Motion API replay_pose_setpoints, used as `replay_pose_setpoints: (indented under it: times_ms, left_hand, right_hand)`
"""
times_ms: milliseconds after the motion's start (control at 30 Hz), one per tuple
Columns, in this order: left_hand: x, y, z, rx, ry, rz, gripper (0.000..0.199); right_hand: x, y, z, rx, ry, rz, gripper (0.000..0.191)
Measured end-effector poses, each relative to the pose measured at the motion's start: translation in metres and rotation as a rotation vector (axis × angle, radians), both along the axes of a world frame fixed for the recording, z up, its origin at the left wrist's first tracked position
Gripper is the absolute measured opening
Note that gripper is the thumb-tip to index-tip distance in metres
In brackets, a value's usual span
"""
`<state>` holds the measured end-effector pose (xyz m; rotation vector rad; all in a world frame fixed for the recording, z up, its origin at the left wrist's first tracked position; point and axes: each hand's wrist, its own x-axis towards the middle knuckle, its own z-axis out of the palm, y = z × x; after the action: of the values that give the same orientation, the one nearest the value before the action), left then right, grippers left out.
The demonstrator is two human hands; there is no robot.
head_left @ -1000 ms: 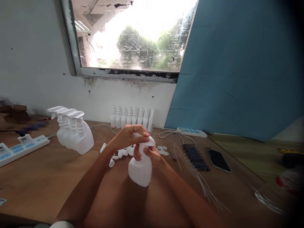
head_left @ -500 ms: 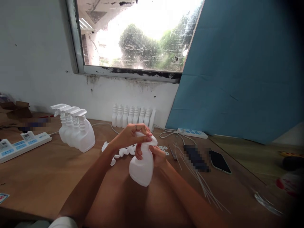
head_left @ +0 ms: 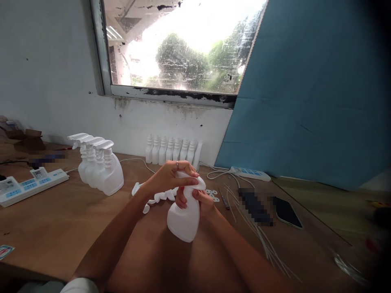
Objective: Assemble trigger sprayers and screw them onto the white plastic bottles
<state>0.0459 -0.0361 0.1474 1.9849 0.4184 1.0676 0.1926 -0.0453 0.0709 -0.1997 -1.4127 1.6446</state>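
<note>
Blown-out window point(head_left: 186, 53), dark right edge

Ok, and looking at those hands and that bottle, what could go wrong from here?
1. The left hand grips the spray head and the right hand the white bottle near its neck; held this high, it might swing or slip.
2. Loose white parts lie beside the left forearm, which could knock them.
3. The standing spray bottles are close together; bumping one might topple others.

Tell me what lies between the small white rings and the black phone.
In the head view, a slim tool, some thin pale strands and a dark, blurred-out item lie between the rings and the phone.
</note>
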Motion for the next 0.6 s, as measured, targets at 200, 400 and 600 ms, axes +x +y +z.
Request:
replay_pose_setpoints:
  times_ms: [200, 400, 600]
  left_hand:
    - [-0.011, 0.006, 0.002, 0.076, 0.05, 0.0, 0.02]
    - [-0.024, 0.005, 0.009, 0.184, 0.125, -0.061, 0.022]
    - [-0.031, -0.002, 0.014, 0.241, 0.149, -0.027, 0.022]
  right_hand:
    - [0.003, 0.0, 0.003, 0.036, -0.083, -0.001, 0.041]
    - [0.006, 0.001, -0.002, 0.058, -0.102, 0.1, 0.039]
    - [0.0, -0.005, -0.002, 0.035, -0.068, 0.062, 0.044]
